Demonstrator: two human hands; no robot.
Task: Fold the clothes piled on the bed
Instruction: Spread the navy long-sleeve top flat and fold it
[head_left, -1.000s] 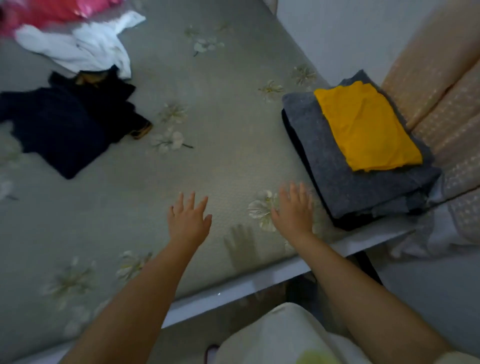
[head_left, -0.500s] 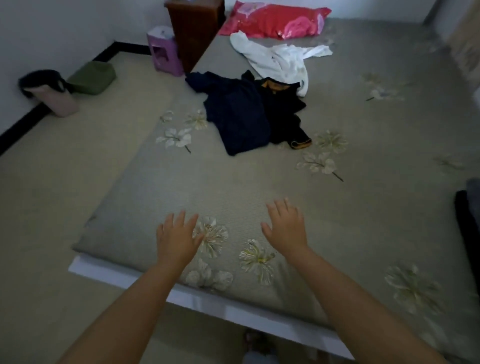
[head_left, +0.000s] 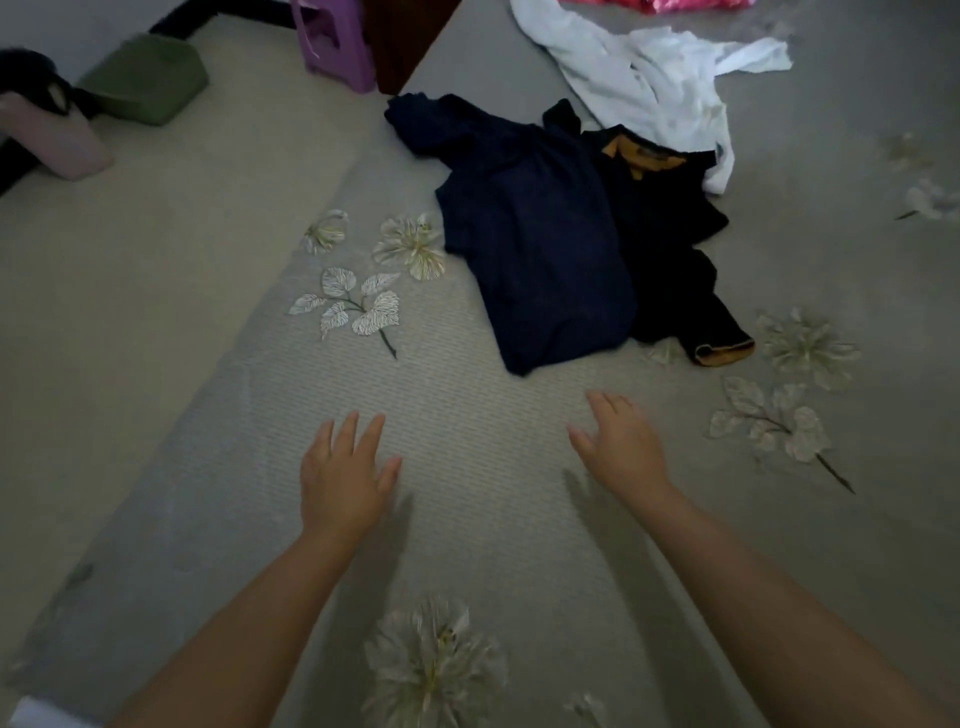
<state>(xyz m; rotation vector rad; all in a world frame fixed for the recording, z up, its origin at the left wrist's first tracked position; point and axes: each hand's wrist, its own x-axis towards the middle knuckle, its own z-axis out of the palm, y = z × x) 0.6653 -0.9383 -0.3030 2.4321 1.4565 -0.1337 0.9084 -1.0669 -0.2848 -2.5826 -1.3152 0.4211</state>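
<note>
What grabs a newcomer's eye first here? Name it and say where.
The dark heap mid-bed: a navy garment lying partly over a black one with orange trim, both unfolded. Behind them sprawls a crumpled white garment. Nearest the camera, the left hand and right hand reach out open over the bare bed, short of the heap.

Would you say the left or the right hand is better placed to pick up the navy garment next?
Right, probably. The right hand is open, its fingertips nearest the navy garment, just short of its lower hem. The left hand, also open, sits farther back and to the side.
</note>
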